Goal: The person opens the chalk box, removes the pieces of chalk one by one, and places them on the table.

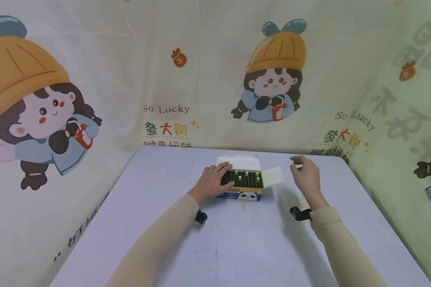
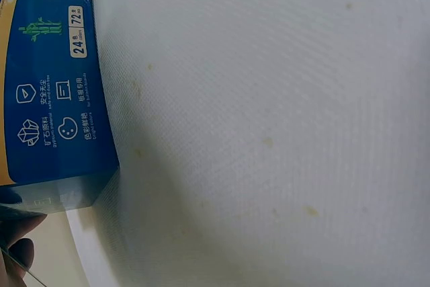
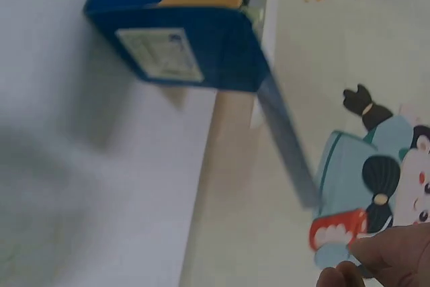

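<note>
A chalk box point(image 1: 249, 194), blue and yellow with a panda face on its front, sits on the table with its lid flaps open. Inside is a black grid of holes point(image 1: 248, 184), where several pale yellow-green sticks point(image 1: 240, 178) stand upright. My left hand point(image 1: 212, 181) grips the box's left end, thumb over the front edge and fingers toward the back. My right hand point(image 1: 306, 175) is raised to the right of the box, apart from it, its fingers loosely bent. Nothing shows between them there or in the right wrist view, where thumb and fingertips point(image 3: 393, 253) enter at the lower right corner.
A white back flap point(image 1: 238, 161) and a right side flap point(image 1: 274, 176) stick out from the box. The white table point(image 1: 215, 247) ends at a cloth backdrop point(image 1: 215, 79) with cartoon prints. Dark wrist cameras point(image 1: 201, 217) are strapped under both wrists.
</note>
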The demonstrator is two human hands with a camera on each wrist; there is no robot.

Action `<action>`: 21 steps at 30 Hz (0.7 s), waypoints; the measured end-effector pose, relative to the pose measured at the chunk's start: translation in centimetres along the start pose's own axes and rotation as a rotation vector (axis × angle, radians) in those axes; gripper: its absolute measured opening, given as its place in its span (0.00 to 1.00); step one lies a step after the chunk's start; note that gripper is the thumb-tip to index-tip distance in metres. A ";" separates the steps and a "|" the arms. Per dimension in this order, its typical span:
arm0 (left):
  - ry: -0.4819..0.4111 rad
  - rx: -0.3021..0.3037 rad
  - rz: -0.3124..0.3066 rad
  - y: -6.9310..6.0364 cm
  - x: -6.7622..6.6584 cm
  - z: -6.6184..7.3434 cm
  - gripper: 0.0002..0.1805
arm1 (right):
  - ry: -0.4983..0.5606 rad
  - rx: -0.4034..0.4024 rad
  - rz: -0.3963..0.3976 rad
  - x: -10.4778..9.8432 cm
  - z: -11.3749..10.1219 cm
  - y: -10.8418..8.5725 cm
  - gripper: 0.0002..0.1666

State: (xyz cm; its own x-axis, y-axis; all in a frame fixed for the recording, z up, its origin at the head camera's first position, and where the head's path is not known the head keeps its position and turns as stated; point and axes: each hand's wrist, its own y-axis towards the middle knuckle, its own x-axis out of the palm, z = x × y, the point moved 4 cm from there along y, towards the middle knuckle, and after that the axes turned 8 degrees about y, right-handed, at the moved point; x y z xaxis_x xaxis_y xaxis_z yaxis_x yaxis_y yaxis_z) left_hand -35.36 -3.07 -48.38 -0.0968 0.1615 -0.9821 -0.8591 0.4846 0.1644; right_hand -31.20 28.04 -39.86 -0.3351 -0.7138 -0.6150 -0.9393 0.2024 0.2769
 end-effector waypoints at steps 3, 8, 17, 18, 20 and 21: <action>-0.001 0.000 -0.001 0.0 0.0 0.0 0.42 | 0.018 -0.030 -0.003 0.8 -1.5 0.1 0.19; -0.010 0.001 0.000 0.0 -0.1 0.1 0.41 | 0.035 -0.027 -0.041 2.6 -3.2 0.0 0.18; -0.006 0.008 -0.004 0.2 -0.1 0.0 0.42 | 0.046 -0.075 -0.164 6.3 -4.9 -0.7 0.16; -0.002 0.006 -0.006 0.2 0.0 0.0 0.42 | 0.039 -0.078 -0.183 6.7 -5.0 -0.8 0.16; 0.007 0.003 -0.006 0.2 0.0 0.0 0.42 | 0.015 -0.072 -0.228 7.6 -5.0 -0.9 0.16; 0.007 0.002 -0.006 0.2 0.0 0.0 0.41 | 0.003 -0.068 -0.254 8.1 -5.1 -1.0 0.16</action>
State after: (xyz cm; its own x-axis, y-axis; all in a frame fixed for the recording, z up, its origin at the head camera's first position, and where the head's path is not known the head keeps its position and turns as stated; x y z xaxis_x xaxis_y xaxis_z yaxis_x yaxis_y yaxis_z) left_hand -35.54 -3.00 -48.40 -0.0955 0.1525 -0.9837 -0.8587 0.4872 0.1589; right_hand -32.61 18.69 -41.35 -0.0889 -0.7377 -0.6693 -0.9862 -0.0290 0.1630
